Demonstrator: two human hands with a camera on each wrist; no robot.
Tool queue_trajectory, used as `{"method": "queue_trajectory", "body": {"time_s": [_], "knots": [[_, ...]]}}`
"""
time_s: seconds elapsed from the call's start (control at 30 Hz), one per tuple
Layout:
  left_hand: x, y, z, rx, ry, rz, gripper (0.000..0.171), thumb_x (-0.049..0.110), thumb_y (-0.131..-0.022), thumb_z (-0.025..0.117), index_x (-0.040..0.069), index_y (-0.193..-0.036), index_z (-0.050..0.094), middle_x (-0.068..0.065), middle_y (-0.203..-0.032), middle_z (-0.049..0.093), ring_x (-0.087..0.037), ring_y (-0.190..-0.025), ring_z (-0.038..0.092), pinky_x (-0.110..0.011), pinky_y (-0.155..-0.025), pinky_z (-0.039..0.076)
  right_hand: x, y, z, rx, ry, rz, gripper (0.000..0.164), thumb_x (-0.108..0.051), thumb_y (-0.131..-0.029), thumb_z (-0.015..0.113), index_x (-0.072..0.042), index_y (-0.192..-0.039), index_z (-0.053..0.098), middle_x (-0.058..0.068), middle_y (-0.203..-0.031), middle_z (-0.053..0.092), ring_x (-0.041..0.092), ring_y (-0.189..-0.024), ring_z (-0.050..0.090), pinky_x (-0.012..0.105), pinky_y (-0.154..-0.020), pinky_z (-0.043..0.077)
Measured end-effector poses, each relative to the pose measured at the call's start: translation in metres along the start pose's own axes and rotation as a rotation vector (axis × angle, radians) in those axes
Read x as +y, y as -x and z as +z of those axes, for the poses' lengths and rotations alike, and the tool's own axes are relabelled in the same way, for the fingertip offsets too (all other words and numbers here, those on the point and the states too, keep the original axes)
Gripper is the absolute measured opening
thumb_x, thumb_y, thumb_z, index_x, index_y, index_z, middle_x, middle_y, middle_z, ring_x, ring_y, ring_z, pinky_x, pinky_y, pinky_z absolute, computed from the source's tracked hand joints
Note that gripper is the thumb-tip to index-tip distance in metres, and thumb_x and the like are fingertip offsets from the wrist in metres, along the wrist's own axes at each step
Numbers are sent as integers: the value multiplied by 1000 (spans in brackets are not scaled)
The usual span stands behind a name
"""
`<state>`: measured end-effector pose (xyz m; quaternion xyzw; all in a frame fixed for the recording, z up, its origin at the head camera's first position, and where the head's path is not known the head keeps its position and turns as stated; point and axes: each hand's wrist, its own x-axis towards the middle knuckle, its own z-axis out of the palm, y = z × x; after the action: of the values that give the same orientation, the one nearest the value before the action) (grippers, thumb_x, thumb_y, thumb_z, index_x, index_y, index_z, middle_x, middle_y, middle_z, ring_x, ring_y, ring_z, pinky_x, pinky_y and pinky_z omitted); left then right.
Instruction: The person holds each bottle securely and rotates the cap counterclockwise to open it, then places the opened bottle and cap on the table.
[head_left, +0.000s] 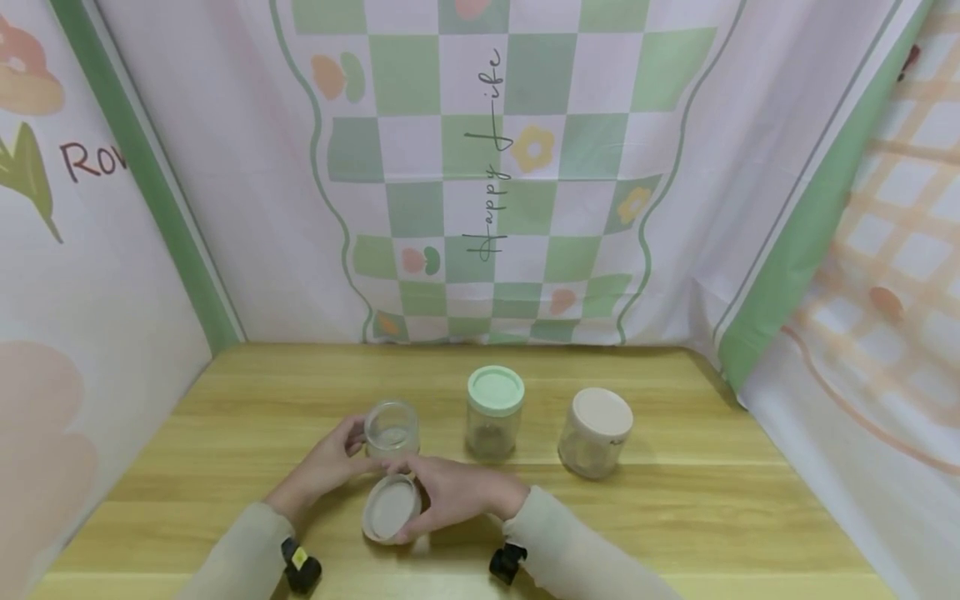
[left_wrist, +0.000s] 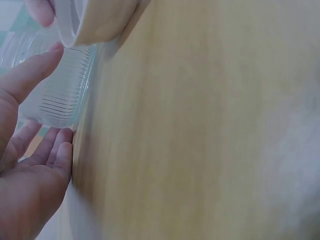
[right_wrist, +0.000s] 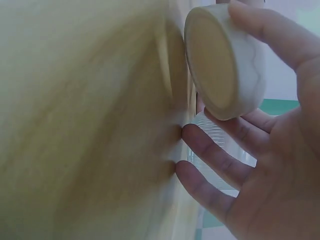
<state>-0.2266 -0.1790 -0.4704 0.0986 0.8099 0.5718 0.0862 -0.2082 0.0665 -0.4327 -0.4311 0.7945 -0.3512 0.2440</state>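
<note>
A clear glass jar (head_left: pixel 392 433), without a lid, stands upright on the wooden table at the left. My left hand (head_left: pixel 330 462) is around its near left side, thumb in front and fingers along the left; ribbed glass (left_wrist: pixel 62 100) shows between them in the left wrist view. Just in front of the jar, my right hand (head_left: pixel 453 492) grips a round cream lid (head_left: pixel 392 507) by its edge. The lid is tilted close over the table. In the right wrist view, the thumb and a finger pinch the lid (right_wrist: pixel 212 62), while other fingertips reach the tabletop.
A jar with a mint green lid (head_left: pixel 496 392) stands right of the open jar. Farther right is another jar with a cream lid (head_left: pixel 602 412). A patterned curtain (head_left: pixel 480 192) rises behind the table's back edge, and printed cloth hangs along both sides.
</note>
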Motion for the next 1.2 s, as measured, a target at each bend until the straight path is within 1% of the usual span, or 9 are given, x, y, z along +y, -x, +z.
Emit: {"method": "queue_trajectory", "body": {"time_s": [0.07,0.13,0.3,0.47,0.6,0.73,0.87,1.07,1.2], "knots": [[0,-1,0,0,-2,1,82,26,-79,88,3,-144,43,-17,-145,50,-39,-138,40,-55,-118,24,2,-1,1,11,70,-10,79,-33,-86,82,-7,-147,40,3,-138,52,6,-112,54,21,-92,48],[-1,-1,0,1,-5,0,81,26,-80,87,3,-144,44,-17,-145,50,-39,-138,40,-55,-118,25,3,-2,1,17,134,-13,80,-35,-85,83,-8,-147,41,2,-139,53,6,-114,53,22,-93,47],[-2,-1,-1,6,-20,-6,79,26,-81,87,2,-143,44,-18,-145,50,-39,-138,41,-54,-117,26,0,-5,4,7,194,-5,78,-33,-81,87,-11,-144,47,-3,-130,59,4,-110,55,20,-90,47],[-1,-1,-1,7,-31,5,78,26,-82,86,2,-143,44,-18,-145,50,-39,-137,42,-54,-117,26,-7,-6,6,32,320,-32,73,-33,-80,87,-11,-140,52,-2,-127,60,5,-107,56,17,-87,47],[-1,-1,0,-1,-18,7,78,26,-82,86,2,-143,44,-18,-145,49,-40,-138,40,-55,-117,26,-13,-4,9,56,367,15,75,-35,-79,88,-15,-142,53,0,-136,57,11,-112,54,21,-88,47],[-2,-2,1,-2,-13,14,77,23,-82,86,1,-143,44,-19,-145,50,-40,-138,40,-55,-117,26,-15,-3,11,63,374,47,76,-36,-79,88,-18,-143,51,1,-145,51,16,-116,52,25,-91,48],[-2,-3,1,0,-10,16,77,22,-81,86,1,-142,44,-18,-144,50,-40,-137,41,-55,-117,27,-13,-3,9,59,349,27,80,-35,-79,88,-14,-146,49,3,-149,49,16,-122,51,26,-97,46],[0,-2,1,-6,0,7,82,22,-81,86,0,-145,41,-20,-146,48,-40,-138,40,-55,-117,26,-6,-1,2,30,271,-26,87,-33,-80,87,-8,-150,42,6,-146,50,12,-126,50,26,-105,41],[3,-1,-2,-28,5,0,84,22,-81,86,0,-146,39,-21,-146,47,-41,-138,39,-55,-117,27,-3,0,-1,-2,175,-50,85,-30,-84,84,-7,-152,39,6,-149,47,12,-129,48,25,-107,39]]}}
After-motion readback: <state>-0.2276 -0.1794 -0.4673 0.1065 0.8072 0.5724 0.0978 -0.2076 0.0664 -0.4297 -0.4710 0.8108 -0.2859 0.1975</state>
